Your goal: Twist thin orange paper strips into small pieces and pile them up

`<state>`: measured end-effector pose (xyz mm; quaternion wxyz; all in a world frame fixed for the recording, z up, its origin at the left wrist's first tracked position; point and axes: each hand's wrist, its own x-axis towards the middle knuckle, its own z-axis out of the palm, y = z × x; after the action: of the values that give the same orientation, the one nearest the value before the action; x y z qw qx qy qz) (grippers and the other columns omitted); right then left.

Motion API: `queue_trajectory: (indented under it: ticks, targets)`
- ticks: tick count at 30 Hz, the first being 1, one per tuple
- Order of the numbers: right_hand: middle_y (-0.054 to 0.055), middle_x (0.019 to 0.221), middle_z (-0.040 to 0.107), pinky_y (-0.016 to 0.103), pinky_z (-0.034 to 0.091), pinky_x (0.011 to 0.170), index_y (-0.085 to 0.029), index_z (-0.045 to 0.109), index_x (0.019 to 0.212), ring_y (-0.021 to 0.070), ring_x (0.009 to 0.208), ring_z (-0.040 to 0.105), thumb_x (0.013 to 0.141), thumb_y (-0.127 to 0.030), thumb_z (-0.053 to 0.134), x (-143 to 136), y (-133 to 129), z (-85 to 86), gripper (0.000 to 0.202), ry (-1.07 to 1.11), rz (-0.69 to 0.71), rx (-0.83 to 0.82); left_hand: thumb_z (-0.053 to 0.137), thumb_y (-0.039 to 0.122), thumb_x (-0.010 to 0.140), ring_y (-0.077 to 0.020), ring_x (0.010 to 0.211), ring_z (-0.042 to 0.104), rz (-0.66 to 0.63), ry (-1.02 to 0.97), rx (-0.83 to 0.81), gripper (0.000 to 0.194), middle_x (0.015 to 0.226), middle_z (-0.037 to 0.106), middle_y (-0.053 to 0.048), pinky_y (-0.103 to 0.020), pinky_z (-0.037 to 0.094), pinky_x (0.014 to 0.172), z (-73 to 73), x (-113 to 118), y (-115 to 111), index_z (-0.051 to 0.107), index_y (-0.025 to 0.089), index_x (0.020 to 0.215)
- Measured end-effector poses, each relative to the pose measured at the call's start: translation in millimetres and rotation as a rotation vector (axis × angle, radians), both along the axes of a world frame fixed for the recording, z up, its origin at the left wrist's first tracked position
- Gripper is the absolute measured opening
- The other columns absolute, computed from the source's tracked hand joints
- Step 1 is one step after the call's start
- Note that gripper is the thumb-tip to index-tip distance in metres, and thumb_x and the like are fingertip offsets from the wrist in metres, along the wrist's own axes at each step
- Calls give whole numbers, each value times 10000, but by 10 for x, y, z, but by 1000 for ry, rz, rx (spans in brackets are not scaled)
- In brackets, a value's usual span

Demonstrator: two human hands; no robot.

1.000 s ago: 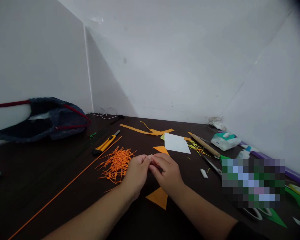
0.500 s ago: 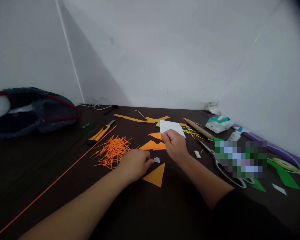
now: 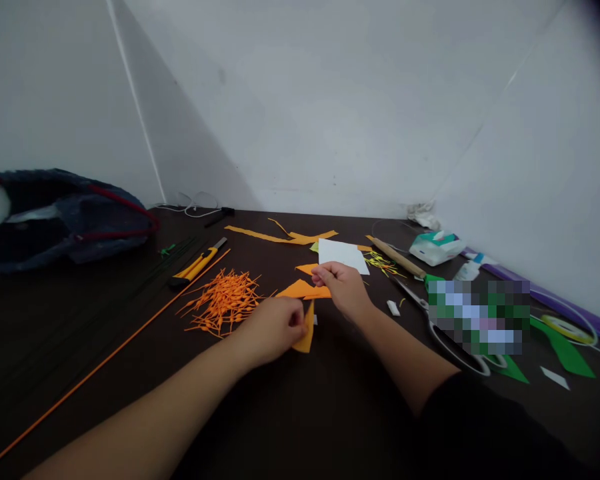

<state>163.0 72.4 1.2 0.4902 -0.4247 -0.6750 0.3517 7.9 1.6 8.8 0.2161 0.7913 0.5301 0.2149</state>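
Observation:
My left hand (image 3: 276, 328) is closed on an orange-yellow paper piece (image 3: 306, 333), which stands tilted up from the dark table by its fingertips. A small whitish scrap (image 3: 315, 320) shows just behind that piece. My right hand (image 3: 341, 285) is pinched closed, a little in front of a white paper sheet (image 3: 341, 253); what its fingertips hold, if anything, is hidden. Between and beyond the hands lie folded orange paper pieces (image 3: 300, 289). A heap of thin orange stamen-like sticks (image 3: 233, 293) lies beside my left hand.
To the left are a yellow utility knife (image 3: 197, 267), a long orange stick (image 3: 105, 365) and a dark bag (image 3: 100, 217). At right lie scissors (image 3: 433, 327), a wooden stick (image 3: 397, 257), a tissue pack (image 3: 437, 248), a small bottle (image 3: 469, 268) and green paper (image 3: 570, 350).
My left hand has taken up the orange-yellow paper piece, which lay flat before. The fingertips of my right hand have shifted slightly left, and the white sheet stays in place.

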Motion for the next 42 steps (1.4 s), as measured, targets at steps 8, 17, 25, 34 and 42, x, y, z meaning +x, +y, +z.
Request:
queue_trajectory:
  ticks: [8,17,25,34,42]
  targets:
    - [12,613,599,267,404,578,-169,572,610,136,598,524,659,-320,611,-26,-46,-24,163,-13,-46,37,608,203,617,-104,548,477,273,-705,-77,207,616,499,49,-215,366,513,56,-98,129,466,191,766]
    - [-20,485,516,255,391,523,-180,482,521,119,493,489,746,-396,515,-81,-161,18,313,25,7,15,572,266,684,-82,475,459,310,-926,-202,110,577,536,35,-206,367,489,84,-126,109,562,159,707]
    - [9,675,550,291,421,636,-229,680,745,143,664,531,738,-250,573,-133,-279,65,109,-112,154,436,579,259,688,-97,537,502,333,-1098,-149,115,602,546,25,-219,397,541,-5,-80,150,529,158,666]
    - [-4,704,432,277,430,612,-303,692,825,142,672,480,737,-272,596,-271,-336,8,134,33,35,360,608,198,690,-108,674,549,94,-1404,-223,115,733,604,-7,-250,425,699,33,46,72,548,152,777]
    - [27,943,460,283,470,685,-279,612,975,132,747,512,703,-243,625,-293,-301,-48,275,228,184,193,616,141,687,-132,752,580,55,-1448,-251,169,804,630,-46,-277,435,769,87,19,45,570,131,849]
